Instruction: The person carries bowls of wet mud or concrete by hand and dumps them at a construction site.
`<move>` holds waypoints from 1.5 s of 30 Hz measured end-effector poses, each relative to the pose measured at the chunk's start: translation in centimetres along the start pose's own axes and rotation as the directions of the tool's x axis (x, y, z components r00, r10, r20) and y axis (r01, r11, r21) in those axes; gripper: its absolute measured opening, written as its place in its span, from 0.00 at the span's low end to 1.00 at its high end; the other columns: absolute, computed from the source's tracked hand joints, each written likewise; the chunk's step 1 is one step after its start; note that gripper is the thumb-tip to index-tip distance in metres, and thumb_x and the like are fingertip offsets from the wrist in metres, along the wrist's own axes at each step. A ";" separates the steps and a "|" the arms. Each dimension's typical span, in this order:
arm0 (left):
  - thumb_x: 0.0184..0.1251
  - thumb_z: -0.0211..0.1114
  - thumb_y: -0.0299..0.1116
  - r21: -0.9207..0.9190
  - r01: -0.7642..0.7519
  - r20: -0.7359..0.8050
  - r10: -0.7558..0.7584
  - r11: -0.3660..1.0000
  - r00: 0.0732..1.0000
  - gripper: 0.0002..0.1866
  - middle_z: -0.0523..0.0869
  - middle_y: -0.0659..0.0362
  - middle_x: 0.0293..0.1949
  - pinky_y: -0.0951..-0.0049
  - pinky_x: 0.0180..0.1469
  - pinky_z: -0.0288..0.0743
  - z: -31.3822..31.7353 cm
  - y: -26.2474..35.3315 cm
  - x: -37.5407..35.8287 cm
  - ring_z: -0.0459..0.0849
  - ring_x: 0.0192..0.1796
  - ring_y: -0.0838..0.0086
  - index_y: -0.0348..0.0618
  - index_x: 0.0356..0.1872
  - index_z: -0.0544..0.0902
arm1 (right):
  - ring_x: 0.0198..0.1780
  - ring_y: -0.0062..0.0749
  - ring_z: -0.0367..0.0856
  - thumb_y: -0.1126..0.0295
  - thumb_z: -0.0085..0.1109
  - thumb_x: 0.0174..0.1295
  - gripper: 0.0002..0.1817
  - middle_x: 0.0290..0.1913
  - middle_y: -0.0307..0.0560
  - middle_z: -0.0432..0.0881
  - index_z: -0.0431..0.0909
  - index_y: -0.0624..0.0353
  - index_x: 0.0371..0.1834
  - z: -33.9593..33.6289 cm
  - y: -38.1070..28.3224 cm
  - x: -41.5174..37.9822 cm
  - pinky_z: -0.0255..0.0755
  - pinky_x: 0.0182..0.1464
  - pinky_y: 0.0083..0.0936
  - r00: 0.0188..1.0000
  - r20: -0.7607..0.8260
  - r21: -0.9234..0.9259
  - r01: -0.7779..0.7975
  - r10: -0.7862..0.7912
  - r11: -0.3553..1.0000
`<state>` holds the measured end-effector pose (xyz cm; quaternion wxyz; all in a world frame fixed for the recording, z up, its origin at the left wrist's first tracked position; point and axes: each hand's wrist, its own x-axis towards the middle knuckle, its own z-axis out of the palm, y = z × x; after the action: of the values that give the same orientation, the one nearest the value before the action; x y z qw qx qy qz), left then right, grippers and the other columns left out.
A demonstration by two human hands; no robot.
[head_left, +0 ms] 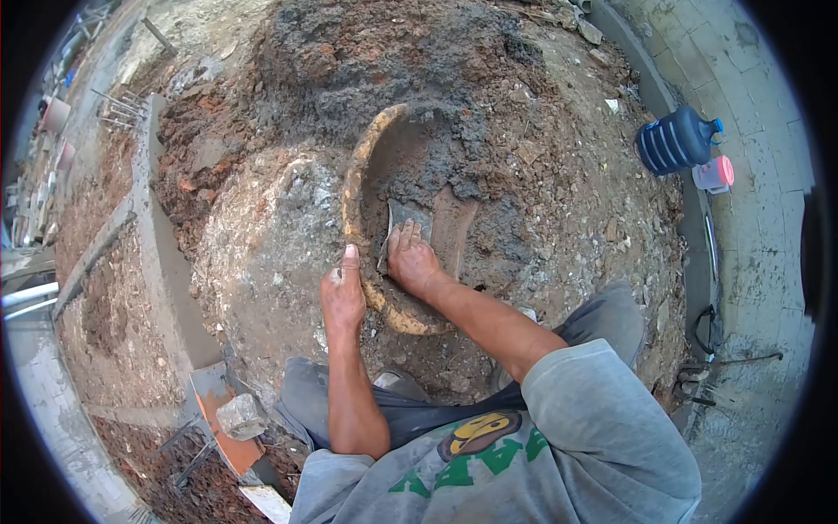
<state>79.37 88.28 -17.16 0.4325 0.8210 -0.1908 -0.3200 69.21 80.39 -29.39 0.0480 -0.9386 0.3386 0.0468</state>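
A mud-caked, curved yellowish-brown rim (pixel 356 179), apparently of a round basin, lies between my knees against the soil. My left hand (pixel 342 297) is closed on the rim's near left side, thumb on top. My right hand (pixel 413 259) is inside the curve, its fingers bent over a flat grey plate (pixel 408 212). The plate's far edge meets dark wet soil (pixel 428 162). Beside it runs a smooth brown strip (pixel 454 229). The underside of the plate and the right thumb are hidden.
A mound of dark, clumpy soil (pixel 393 61) rises ahead. A concrete edge (pixel 161 253) runs along the left, with a concrete chunk (pixel 242 417) near its lower end. At right stand a blue water jug (pixel 676 141) and a pink-lidded container (pixel 714 175).
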 end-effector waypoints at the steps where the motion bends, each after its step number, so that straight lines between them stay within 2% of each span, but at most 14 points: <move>1: 0.63 0.51 0.54 -0.017 -0.003 -0.001 0.003 1.000 1.000 0.30 0.69 0.59 0.14 0.68 0.26 0.62 0.1 0.2 0.0 0.65 0.22 0.75 0.34 0.16 0.72 | 0.55 0.66 0.68 0.70 0.40 0.56 0.27 0.53 0.83 0.62 0.59 0.82 0.55 -0.2 -0.1 0.0 0.68 0.54 0.40 1.000 -0.007 -0.041 0.011 -0.012 0.999; 7: 0.63 0.50 0.56 -0.053 0.101 0.013 -0.101 0.993 0.995 0.31 0.70 0.58 0.15 0.66 0.27 0.62 0.2 -1.7 1.3 0.66 0.22 0.72 0.33 0.17 0.72 | 0.53 0.68 0.68 0.70 0.41 0.57 0.26 0.53 0.84 0.62 0.60 0.80 0.55 -3.3 -0.9 1.3 0.69 0.51 0.44 0.980 0.196 -0.207 0.084 -0.042 0.975; 9: 0.63 0.49 0.56 -0.024 0.121 -0.003 -0.122 0.992 0.993 0.31 0.71 0.57 0.15 0.65 0.28 0.62 0.1 -1.3 1.4 0.66 0.22 0.71 0.33 0.17 0.72 | 0.53 0.69 0.69 0.69 0.40 0.57 0.26 0.53 0.85 0.62 0.60 0.80 0.56 -5.8 -0.1 2.3 0.70 0.50 0.44 0.919 0.353 0.136 0.136 -0.176 0.981; 13: 0.62 0.50 0.57 0.041 0.076 -0.120 -0.070 0.996 0.990 0.32 0.72 0.55 0.15 0.64 0.29 0.63 0.0 0.8 0.9 0.69 0.23 0.70 0.32 0.18 0.75 | 0.52 0.66 0.70 0.69 0.39 0.56 0.26 0.50 0.85 0.65 0.60 0.83 0.54 -0.8 0.3 -0.2 0.70 0.52 0.39 0.988 0.117 -0.121 0.116 -0.102 0.986; 20: 0.62 0.49 0.57 0.030 0.078 -0.023 -0.077 0.997 0.997 0.33 0.73 0.55 0.16 0.63 0.30 0.64 0.5 -1.1 0.5 0.70 0.23 0.70 0.30 0.21 0.76 | 0.50 0.68 0.71 0.69 0.41 0.56 0.26 0.51 0.85 0.64 0.62 0.81 0.54 -4.0 0.7 0.4 0.72 0.48 0.43 0.971 0.178 -0.188 0.191 -0.158 0.963; 21: 0.62 0.49 0.58 -0.074 0.115 0.004 -0.115 0.991 0.993 0.33 0.74 0.54 0.16 0.63 0.31 0.65 0.6 -1.3 1.2 0.70 0.24 0.69 0.30 0.22 0.76 | 0.52 0.68 0.70 0.69 0.40 0.57 0.25 0.51 0.85 0.64 0.62 0.81 0.54 -6.6 1.2 1.5 0.72 0.48 0.44 0.908 0.353 0.115 0.197 -0.225 0.974; 22: 0.62 0.49 0.58 -0.176 0.147 0.029 -0.145 0.973 0.989 0.33 0.74 0.53 0.17 0.62 0.32 0.65 0.7 -1.6 1.8 0.70 0.25 0.68 0.30 0.22 0.77 | 0.52 0.68 0.70 0.69 0.40 0.57 0.25 0.51 0.85 0.64 0.62 0.81 0.54 -6.2 1.1 1.3 0.72 0.48 0.44 0.909 0.348 0.109 0.202 -0.228 0.973; 25: 0.63 0.47 0.57 -0.021 0.049 -0.123 -0.051 0.999 0.991 0.33 0.75 0.53 0.17 0.62 0.32 0.65 0.9 0.4 1.6 0.71 0.24 0.68 0.30 0.23 0.77 | 0.51 0.67 0.71 0.70 0.39 0.57 0.25 0.50 0.85 0.64 0.61 0.82 0.53 -0.2 0.8 0.3 0.72 0.49 0.43 0.991 0.055 -0.071 0.123 -0.119 0.990; 30: 0.61 0.50 0.59 -0.019 0.220 -0.013 -0.221 0.975 0.975 0.33 0.76 0.53 0.20 0.64 0.35 0.67 0.4 -1.3 2.0 0.72 0.27 0.67 0.30 0.24 0.78 | 0.52 0.68 0.70 0.71 0.39 0.57 0.25 0.51 0.84 0.64 0.61 0.82 0.54 -2.6 1.5 0.6 0.70 0.51 0.45 0.968 0.191 -0.109 0.185 -0.162 0.977; 31: 0.61 0.50 0.58 0.095 0.119 -0.230 -0.094 0.988 0.969 0.32 0.75 0.55 0.18 0.65 0.32 0.66 0.9 0.3 1.1 0.70 0.25 0.70 0.31 0.22 0.76 | 0.51 0.67 0.70 0.70 0.40 0.57 0.25 0.51 0.83 0.64 0.61 0.82 0.54 -3.1 2.4 0.6 0.70 0.51 0.44 0.957 0.187 -0.202 0.259 -0.222 0.944; 33: 0.62 0.50 0.57 0.044 0.093 -0.237 -0.080 0.995 0.968 0.32 0.74 0.56 0.17 0.65 0.31 0.65 1.0 1.1 0.8 0.69 0.24 0.71 0.31 0.21 0.75 | 0.51 0.67 0.71 0.70 0.40 0.57 0.25 0.51 0.83 0.65 0.61 0.82 0.54 -3.7 2.8 0.6 0.69 0.52 0.43 0.941 0.194 -0.298 0.326 -0.277 0.897; 36: 0.62 0.51 0.56 -0.028 0.126 -0.136 -0.129 0.992 0.982 0.31 0.73 0.56 0.16 0.65 0.30 0.64 0.6 0.7 1.3 0.68 0.23 0.71 0.32 0.20 0.75 | 0.56 0.65 0.67 0.70 0.41 0.56 0.27 0.56 0.81 0.61 0.57 0.80 0.57 -4.5 3.7 0.5 0.69 0.53 0.38 0.940 0.274 -0.050 0.224 -0.202 0.973; 42: 0.62 0.51 0.56 -0.049 0.129 -0.020 -0.130 0.990 0.991 0.30 0.71 0.57 0.15 0.66 0.28 0.63 0.7 -1.4 1.3 0.66 0.22 0.72 0.34 0.18 0.73 | 0.59 0.64 0.64 0.70 0.38 0.58 0.26 0.57 0.79 0.60 0.58 0.79 0.57 -0.3 4.6 2.1 0.62 0.59 0.40 0.998 0.062 -0.036 0.027 -0.024 0.999; 45: 0.62 0.52 0.56 -0.006 0.063 -0.029 -0.064 0.998 0.998 0.30 0.69 0.59 0.13 0.67 0.26 0.62 0.5 0.2 -0.1 0.65 0.21 0.73 0.35 0.16 0.72 | 0.59 0.62 0.64 0.71 0.40 0.57 0.28 0.57 0.77 0.60 0.54 0.79 0.59 -1.1 5.3 4.5 0.63 0.59 0.36 0.967 0.068 0.087 -0.251 0.245 0.964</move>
<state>78.97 87.88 -17.18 0.4270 0.8301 -0.1574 -0.3221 69.32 73.37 -29.17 0.0958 -0.8837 0.4538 0.0627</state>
